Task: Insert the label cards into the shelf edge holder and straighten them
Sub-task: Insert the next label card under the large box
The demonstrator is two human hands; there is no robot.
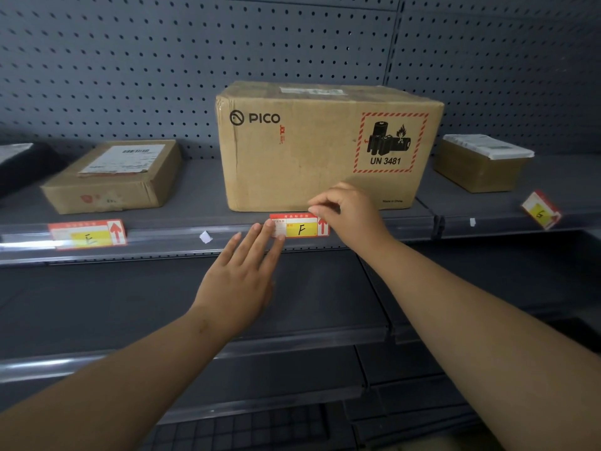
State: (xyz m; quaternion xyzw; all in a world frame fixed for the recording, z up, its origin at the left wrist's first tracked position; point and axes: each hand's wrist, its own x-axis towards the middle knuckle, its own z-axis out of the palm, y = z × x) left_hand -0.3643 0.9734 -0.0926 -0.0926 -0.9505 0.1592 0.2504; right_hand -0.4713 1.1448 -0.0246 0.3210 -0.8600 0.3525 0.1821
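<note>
Head view, scanned left to right along the shelf edge holder (pixel 169 237). Far to the left of the grip: label card E (pixel 87 235), seated in the clear strip but slightly tilted, below a flat carton (pixel 113 175); probably wants levelling later. Nearer, between that card and the working fingers: a small white scrap (pixel 205 237) stuck on the strip, purpose unclear. Then the left hand (pixel 239 278), flat and open, gripping nothing, fingers together and stretched up and to the right, fingertips (pixel 271 227) pressed against the left end of label card F (pixel 300 225), seemingly to pin that end against the strip and stop it sliding. Forearm rising from the lower left, wrist nearly straight. Immediately right of those fingertips: card F itself, sitting in the holder just below the PICO box (pixel 325 144), roughly level. At its upper right corner: the right hand (pixel 349 211), curled over from above, thumb and forefinger closed in a pinch at the card's top edge, likely to press that edge under the holder's lip; actual contact hard to confirm. Wrist bent down, forearm running in from the lower right. Well to the right of the grip: label card G (pixel 541 212), strongly tilted and apparently not seated properly, below a small parcel (pixel 481 164).
</note>
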